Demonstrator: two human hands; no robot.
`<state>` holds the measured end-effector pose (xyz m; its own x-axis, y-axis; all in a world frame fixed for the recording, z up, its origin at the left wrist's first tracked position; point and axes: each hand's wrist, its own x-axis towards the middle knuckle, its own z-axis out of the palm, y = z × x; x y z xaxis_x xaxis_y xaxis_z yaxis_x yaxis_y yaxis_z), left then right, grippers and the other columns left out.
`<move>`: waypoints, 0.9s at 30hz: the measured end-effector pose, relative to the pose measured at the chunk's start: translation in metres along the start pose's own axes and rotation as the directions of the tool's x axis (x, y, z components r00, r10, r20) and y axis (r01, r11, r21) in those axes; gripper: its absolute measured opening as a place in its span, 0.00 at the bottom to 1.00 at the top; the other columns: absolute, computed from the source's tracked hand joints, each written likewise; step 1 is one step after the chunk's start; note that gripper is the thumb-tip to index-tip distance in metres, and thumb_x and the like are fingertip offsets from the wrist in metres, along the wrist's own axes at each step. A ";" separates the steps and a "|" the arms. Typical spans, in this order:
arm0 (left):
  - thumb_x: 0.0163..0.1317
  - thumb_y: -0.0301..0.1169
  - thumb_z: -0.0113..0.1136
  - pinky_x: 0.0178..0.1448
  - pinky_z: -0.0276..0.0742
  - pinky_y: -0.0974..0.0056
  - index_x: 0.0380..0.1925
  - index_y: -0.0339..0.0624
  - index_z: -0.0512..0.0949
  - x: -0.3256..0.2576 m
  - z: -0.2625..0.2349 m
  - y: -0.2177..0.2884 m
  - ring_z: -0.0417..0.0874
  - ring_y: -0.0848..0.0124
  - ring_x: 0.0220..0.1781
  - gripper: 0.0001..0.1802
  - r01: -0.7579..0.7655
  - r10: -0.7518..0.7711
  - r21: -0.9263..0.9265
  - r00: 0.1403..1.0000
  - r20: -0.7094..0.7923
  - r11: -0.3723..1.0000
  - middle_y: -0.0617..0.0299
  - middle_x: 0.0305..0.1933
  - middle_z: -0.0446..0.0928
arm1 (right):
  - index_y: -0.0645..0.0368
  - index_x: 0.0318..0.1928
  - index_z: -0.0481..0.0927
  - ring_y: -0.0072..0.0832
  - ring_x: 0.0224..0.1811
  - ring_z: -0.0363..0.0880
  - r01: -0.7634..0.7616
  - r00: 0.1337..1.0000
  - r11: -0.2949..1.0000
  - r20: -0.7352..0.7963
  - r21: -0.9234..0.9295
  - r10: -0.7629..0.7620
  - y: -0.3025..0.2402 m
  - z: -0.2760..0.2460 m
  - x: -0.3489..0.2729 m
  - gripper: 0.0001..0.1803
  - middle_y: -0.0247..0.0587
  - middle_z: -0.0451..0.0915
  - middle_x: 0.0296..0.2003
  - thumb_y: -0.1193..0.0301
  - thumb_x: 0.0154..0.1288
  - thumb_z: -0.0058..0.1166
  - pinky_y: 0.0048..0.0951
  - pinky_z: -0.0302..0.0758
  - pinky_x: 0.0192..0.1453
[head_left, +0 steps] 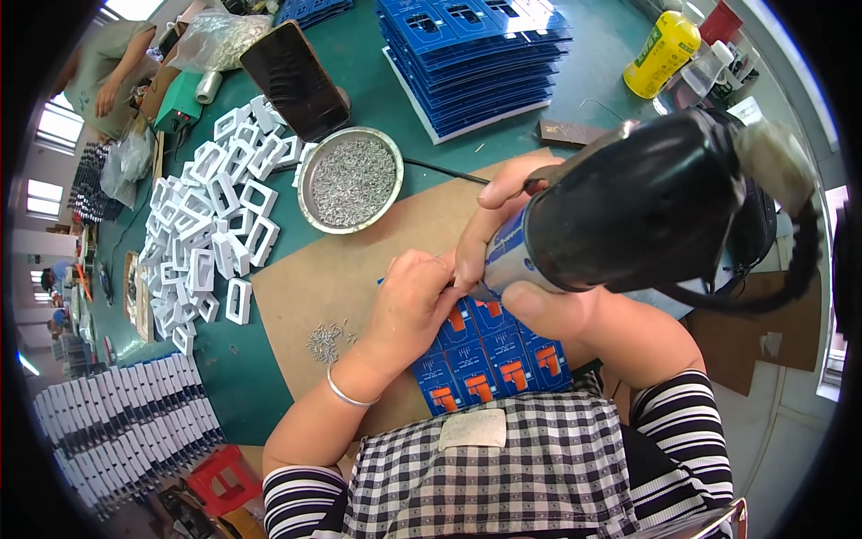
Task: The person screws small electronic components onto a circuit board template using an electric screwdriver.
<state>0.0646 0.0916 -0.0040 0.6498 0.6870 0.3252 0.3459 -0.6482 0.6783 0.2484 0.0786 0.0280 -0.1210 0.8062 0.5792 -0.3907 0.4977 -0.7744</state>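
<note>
My right hand [552, 310] is wrapped round a large black electric screwdriver [637, 202] with a silver and blue front end. It slants down toward a blue panel [492, 346] that carries several orange pieces and lies close to my lap. My left hand [409, 310] rests on the panel's far left edge, its fingertips pinched together beside the tool's front end. Whatever those fingers hold is hidden, and so is the tool's tip. Left of my left wrist, a small heap of silver screws [328, 342] lies on a brown cardboard sheet [292, 292].
Beyond my hands stands a round metal bowl [310, 211] of small silver screws. A phone [292, 76] leans behind it. White rectangular frames [205, 220] are heaped at left; stacked blue panels [476, 85] and a yellow bottle [663, 56] stand farther off. Another person [103, 76] is at far left.
</note>
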 end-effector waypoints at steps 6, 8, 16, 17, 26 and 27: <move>0.49 0.24 0.65 0.42 0.70 0.57 0.35 0.43 0.75 -0.004 0.001 -0.006 0.74 0.58 0.36 0.13 0.034 -0.034 -0.019 0.999 0.036 0.999 0.59 0.30 0.75 | 0.63 0.52 0.61 0.29 0.31 0.81 -0.077 0.997 0.995 -0.017 -0.056 0.076 -0.017 0.016 0.011 0.31 0.47 0.78 0.29 0.70 0.51 0.64 0.26 0.78 0.35; 0.46 0.23 0.66 0.44 0.70 0.56 0.31 0.43 0.73 -0.005 0.000 -0.006 0.74 0.56 0.38 0.13 0.035 -0.034 -0.024 0.998 0.058 0.999 0.58 0.31 0.74 | 0.66 0.52 0.69 0.32 0.37 0.82 -0.112 0.991 0.986 -0.092 -0.126 0.101 -0.016 0.022 0.011 0.33 0.45 0.79 0.36 0.68 0.45 0.68 0.28 0.78 0.41; 0.48 0.25 0.66 0.48 0.68 0.54 0.33 0.43 0.73 -0.008 -0.001 -0.004 0.72 0.54 0.42 0.13 0.073 -0.069 -0.079 0.997 0.044 0.994 0.57 0.34 0.74 | 0.61 0.52 0.64 0.30 0.34 0.79 -0.186 0.980 0.922 -0.136 -0.341 0.147 -0.001 0.019 0.008 0.33 0.42 0.77 0.33 0.66 0.49 0.68 0.28 0.76 0.39; 0.48 0.27 0.67 0.49 0.68 0.54 0.34 0.43 0.74 -0.010 0.005 -0.009 0.72 0.54 0.43 0.14 0.102 -0.100 -0.119 0.995 0.020 0.988 0.57 0.35 0.74 | 0.60 0.52 0.63 0.29 0.33 0.79 -0.194 0.980 0.913 -0.123 -0.359 0.159 0.002 0.019 0.006 0.33 0.42 0.77 0.32 0.66 0.50 0.68 0.27 0.76 0.39; 0.51 0.29 0.65 0.49 0.73 0.57 0.47 0.41 0.78 -0.008 -0.006 0.002 0.76 0.59 0.44 0.20 0.099 -0.093 -0.095 0.993 0.069 0.991 0.58 0.39 0.80 | 0.57 0.59 0.61 0.30 0.29 0.72 -0.140 0.943 0.975 -0.277 0.173 0.184 -0.003 0.001 0.006 0.34 0.40 0.70 0.28 0.52 0.59 0.55 0.34 0.70 0.39; 0.51 0.29 0.65 0.49 0.73 0.57 0.47 0.41 0.78 -0.012 -0.011 0.001 0.76 0.59 0.44 0.20 0.105 -0.100 -0.089 0.993 0.065 0.990 0.58 0.39 0.80 | 0.57 0.59 0.62 0.30 0.30 0.71 -0.135 0.924 0.967 -0.324 0.218 0.202 -0.007 -0.004 0.003 0.33 0.40 0.70 0.28 0.52 0.59 0.55 0.34 0.69 0.39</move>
<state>0.0492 0.0867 -0.0001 0.6545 0.7255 0.2128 0.3507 -0.5406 0.7647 0.2545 0.0788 0.0340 0.1048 0.9494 0.2961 -0.5604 0.3023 -0.7711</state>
